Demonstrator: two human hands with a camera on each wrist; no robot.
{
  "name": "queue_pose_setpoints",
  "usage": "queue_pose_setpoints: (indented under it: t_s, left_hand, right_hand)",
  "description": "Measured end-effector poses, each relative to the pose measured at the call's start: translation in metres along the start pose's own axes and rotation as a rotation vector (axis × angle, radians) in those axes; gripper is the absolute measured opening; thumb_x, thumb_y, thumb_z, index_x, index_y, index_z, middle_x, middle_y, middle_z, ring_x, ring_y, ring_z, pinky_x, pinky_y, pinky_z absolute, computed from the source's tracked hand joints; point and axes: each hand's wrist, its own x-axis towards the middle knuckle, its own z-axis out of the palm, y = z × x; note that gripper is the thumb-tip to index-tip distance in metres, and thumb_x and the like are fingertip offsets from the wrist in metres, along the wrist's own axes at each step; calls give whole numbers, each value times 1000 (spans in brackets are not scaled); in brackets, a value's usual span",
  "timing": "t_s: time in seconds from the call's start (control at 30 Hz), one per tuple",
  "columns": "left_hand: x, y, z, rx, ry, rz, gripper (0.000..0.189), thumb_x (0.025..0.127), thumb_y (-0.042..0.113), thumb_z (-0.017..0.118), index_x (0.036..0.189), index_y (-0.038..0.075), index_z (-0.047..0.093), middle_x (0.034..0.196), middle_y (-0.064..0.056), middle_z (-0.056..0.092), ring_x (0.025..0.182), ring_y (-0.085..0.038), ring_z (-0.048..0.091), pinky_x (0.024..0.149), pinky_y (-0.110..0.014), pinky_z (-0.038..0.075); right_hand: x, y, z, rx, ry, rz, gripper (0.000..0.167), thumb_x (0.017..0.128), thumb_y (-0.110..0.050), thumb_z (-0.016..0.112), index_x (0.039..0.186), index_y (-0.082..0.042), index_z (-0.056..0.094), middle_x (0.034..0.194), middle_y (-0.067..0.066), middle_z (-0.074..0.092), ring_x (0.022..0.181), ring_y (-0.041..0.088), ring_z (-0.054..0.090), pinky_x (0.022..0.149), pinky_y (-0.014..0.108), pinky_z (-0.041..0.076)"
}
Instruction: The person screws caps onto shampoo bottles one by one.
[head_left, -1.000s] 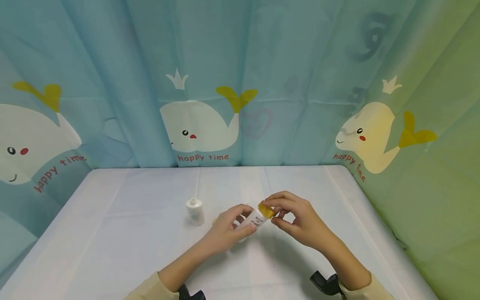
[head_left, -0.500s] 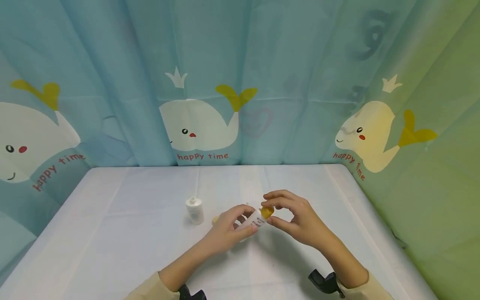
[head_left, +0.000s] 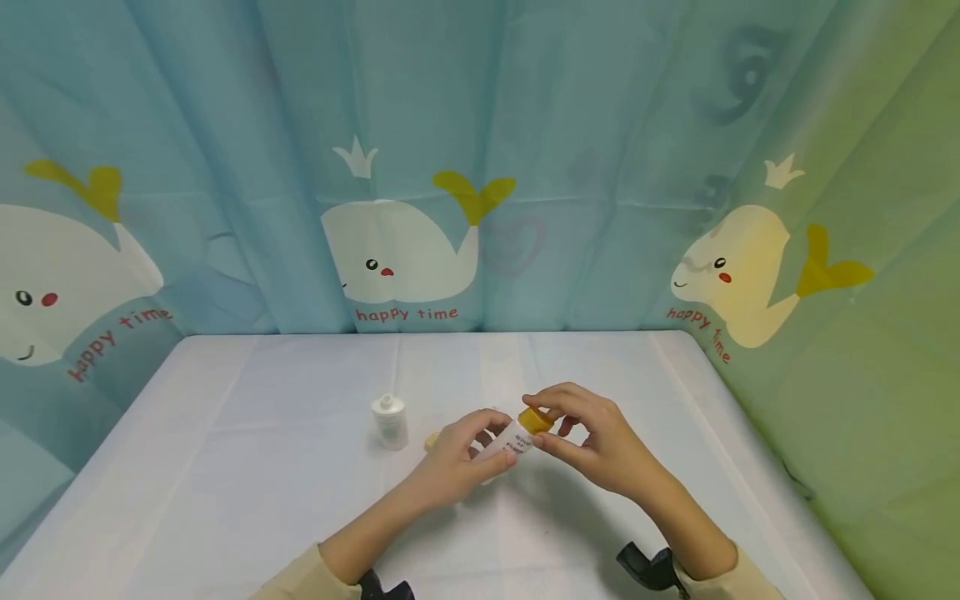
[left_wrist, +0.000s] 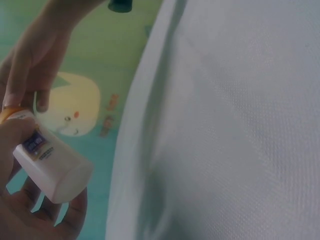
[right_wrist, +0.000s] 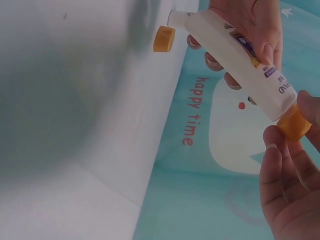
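Note:
My left hand [head_left: 456, 457] grips a small white bottle [head_left: 504, 443] with printed lettering, fingers on one side and thumb on the other. The bottle is tilted above the table, its yellow cap [head_left: 536, 419] up and to the right. Thumb and fingertips of my right hand [head_left: 600, 435] pinch that cap, which sits on the bottle's end in the right wrist view. From the left wrist view, the bottle's rounded base [left_wrist: 74, 182] points away from the cap. Behind my left hand lies a second yellow cap [head_left: 431, 440], partly hidden in the head view.
A second white bottle [head_left: 389, 423], uncapped with its narrow neck showing, stands upright on the white-covered table [head_left: 247, 467], left of my hands. A blue-green curtain [head_left: 585, 167] with whale prints hangs behind the table's far edge.
My right thumb and fingers have shifted around the yellow cap, and the cap's tilt has varied slightly. The left hand keeps its grip on the bottle almost in place.

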Motion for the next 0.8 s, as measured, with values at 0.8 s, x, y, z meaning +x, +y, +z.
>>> queue_pose_setpoints:
  t_s: [0.8]
  left_hand:
    - [-2, -4, 0, 4, 4, -28, 33, 94, 34, 69, 123, 24, 60, 114, 14, 64, 99, -13, 56, 82, -31, 50]
  right_hand:
    - [-2, 1, -3, -26, -23, -17, 39, 85, -9, 80, 121, -18, 69, 125, -2, 64, 110, 13, 63, 78, 29, 57]
